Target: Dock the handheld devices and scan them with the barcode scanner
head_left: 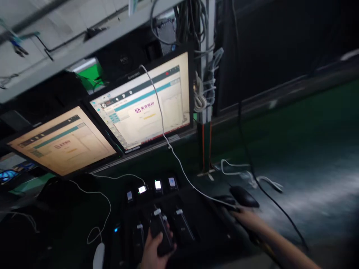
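Observation:
My left hand [155, 248] is wrapped round a black handheld device [161, 232] with a pale label near its upper end. It is held over a dark tray [207, 239], where similar black devices [183, 226] lie on either side. My right hand [246, 217] is closed at the lower end of a white cable [179, 162], which hangs down across the right monitor. Its fingers are dark and blurred, and the cable's tip is hidden. Just beyond that hand sits a black mouse [244, 197]. Several small devices with lit screens [157, 185] stand in a row behind the tray.
Two tilted monitors, a left monitor [61, 144] and a right monitor [146, 108], stand at the back. A metal post [206, 67] carries bundled cables. A black cable [246, 149] hangs at the right. A white handheld scanner-like object [98, 256] lies at the lower left.

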`<state>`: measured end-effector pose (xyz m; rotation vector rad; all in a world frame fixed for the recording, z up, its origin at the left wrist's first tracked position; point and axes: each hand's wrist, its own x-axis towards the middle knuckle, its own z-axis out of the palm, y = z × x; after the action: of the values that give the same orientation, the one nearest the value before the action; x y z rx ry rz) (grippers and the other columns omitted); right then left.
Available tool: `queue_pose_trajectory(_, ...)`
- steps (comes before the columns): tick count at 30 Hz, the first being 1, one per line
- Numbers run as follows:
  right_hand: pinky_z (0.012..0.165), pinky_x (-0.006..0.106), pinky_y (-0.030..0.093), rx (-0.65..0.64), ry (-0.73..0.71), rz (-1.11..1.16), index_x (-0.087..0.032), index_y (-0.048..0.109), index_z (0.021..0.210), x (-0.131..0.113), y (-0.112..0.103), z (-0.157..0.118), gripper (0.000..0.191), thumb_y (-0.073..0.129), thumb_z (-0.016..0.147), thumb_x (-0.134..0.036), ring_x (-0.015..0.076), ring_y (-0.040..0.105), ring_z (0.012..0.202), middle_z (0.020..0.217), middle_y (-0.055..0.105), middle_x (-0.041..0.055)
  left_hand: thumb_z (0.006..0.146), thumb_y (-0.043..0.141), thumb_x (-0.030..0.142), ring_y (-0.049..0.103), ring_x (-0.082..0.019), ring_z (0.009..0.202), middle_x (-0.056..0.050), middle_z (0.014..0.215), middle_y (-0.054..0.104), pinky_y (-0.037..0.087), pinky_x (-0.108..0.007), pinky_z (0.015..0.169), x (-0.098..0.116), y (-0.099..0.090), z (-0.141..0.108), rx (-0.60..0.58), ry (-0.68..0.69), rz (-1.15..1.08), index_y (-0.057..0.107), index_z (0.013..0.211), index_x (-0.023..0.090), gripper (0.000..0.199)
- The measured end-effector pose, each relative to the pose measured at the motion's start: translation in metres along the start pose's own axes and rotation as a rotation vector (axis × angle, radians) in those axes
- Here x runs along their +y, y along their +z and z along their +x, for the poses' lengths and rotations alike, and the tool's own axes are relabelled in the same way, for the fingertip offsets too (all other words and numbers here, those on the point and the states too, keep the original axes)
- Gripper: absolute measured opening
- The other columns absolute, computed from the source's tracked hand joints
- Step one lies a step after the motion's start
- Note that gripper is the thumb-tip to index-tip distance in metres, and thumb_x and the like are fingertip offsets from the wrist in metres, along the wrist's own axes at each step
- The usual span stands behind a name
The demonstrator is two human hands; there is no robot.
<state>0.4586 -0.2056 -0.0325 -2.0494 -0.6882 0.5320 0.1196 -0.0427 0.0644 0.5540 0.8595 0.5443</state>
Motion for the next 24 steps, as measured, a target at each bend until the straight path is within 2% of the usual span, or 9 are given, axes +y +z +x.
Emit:
queue_pose_trajectory(3,0.049,0.029,0.050,-0.212,0.182,0.132,-0.018,0.067,0.069,-0.016,-0.027,-0.033,0.022,0.057,0.066,-0.037,0.0189,0.064,0.051,0.060,0.069,0.0064,0.067,0.077,0.022,0.063,-0.025,0.104,-0.008,0.117,0.065,0.050,-0.051,0.088,0.011,0.029,0.002,-0.065,0.041,0.119,0.057,0.113,0.027,0.051)
queue_pose_trajectory(6,0.054,0.028,0.051,-0.263,0.178,0.021,-0.019,0.068,0.078,-0.025,-0.040,-0.077,0.022,0.056,0.067,-0.034,0.0191,0.066,0.060,0.072,0.073,0.0061,0.066,0.076,0.021,0.059,-0.027,0.112,-0.007,0.123,0.060,0.049,-0.054,0.091,0.011,0.046,0.011,-0.126,0.059,0.162,0.052,0.118,0.029,0.058)
queue_pose_trajectory(10,0.069,0.038,0.054,-0.148,0.133,-0.392,-0.021,0.068,0.080,-0.026,-0.042,-0.127,0.021,0.060,0.061,-0.021,0.0300,0.070,0.081,0.086,0.075,0.0110,0.065,0.074,0.021,0.059,-0.026,0.113,-0.004,0.123,0.059,0.049,-0.054,0.090,0.007,0.054,0.015,-0.194,0.034,0.172,0.047,0.125,0.034,0.068)
queue_pose_trajectory(13,0.061,0.041,0.052,-0.019,0.222,-0.635,-0.018,0.065,0.078,-0.034,-0.049,-0.145,0.014,0.055,0.067,-0.019,0.0322,0.070,0.072,0.078,0.072,0.0151,0.066,0.076,0.025,0.063,-0.022,0.102,-0.003,0.116,0.062,0.052,-0.050,0.088,0.007,0.058,0.014,-0.219,0.024,0.196,0.050,0.122,0.031,0.062)
queue_pose_trajectory(15,0.060,0.041,0.052,0.064,0.267,-0.662,-0.018,0.063,0.077,-0.049,-0.055,-0.149,0.012,0.052,0.073,-0.021,0.0321,0.069,0.071,0.077,0.071,0.0162,0.064,0.078,0.029,0.064,-0.020,0.095,-0.003,0.110,0.064,0.053,-0.046,0.086,0.007,0.062,0.011,-0.228,0.039,0.243,0.053,0.117,0.028,0.058)
queue_pose_trajectory(17,0.066,0.042,0.054,0.099,0.223,-0.517,-0.018,0.064,0.083,-0.071,-0.058,-0.151,0.018,0.052,0.077,-0.030,0.0323,0.069,0.078,0.085,0.071,0.0158,0.061,0.081,0.031,0.065,-0.019,0.090,-0.003,0.104,0.066,0.054,-0.042,0.083,0.007,0.065,0.010,-0.237,0.069,0.305,0.057,0.111,0.024,0.056)
queue_pose_trajectory(19,0.074,0.042,0.056,0.090,0.085,-0.228,-0.019,0.065,0.099,-0.098,-0.051,-0.153,0.033,0.051,0.079,-0.041,0.0305,0.068,0.088,0.098,0.072,0.0137,0.059,0.082,0.033,0.065,-0.020,0.089,-0.004,0.101,0.067,0.054,-0.040,0.079,0.005,0.068,0.009,-0.255,0.104,0.370,0.060,0.105,0.021,0.053)
queue_pose_trajectory(21,0.084,0.040,0.056,0.047,-0.050,0.084,-0.019,0.062,0.114,-0.125,-0.036,-0.158,0.046,0.052,0.080,-0.048,0.0281,0.067,0.098,0.108,0.071,0.0118,0.058,0.083,0.034,0.065,-0.020,0.088,-0.006,0.099,0.068,0.054,-0.038,0.078,0.002,0.069,0.010,-0.274,0.132,0.433,0.062,0.101,0.019,0.051)
queue_pose_trajectory(24,0.093,0.041,0.053,-0.048,-0.131,0.390,-0.017,0.061,0.119,-0.159,-0.007,-0.167,0.054,0.056,0.079,-0.052,0.0271,0.063,0.107,0.113,0.070,0.0111,0.060,0.082,0.035,0.065,-0.021,0.091,-0.007,0.098,0.070,0.052,-0.038,0.086,-0.003,0.066,0.014,-0.294,0.158,0.503,0.062,0.104,0.018,0.051)
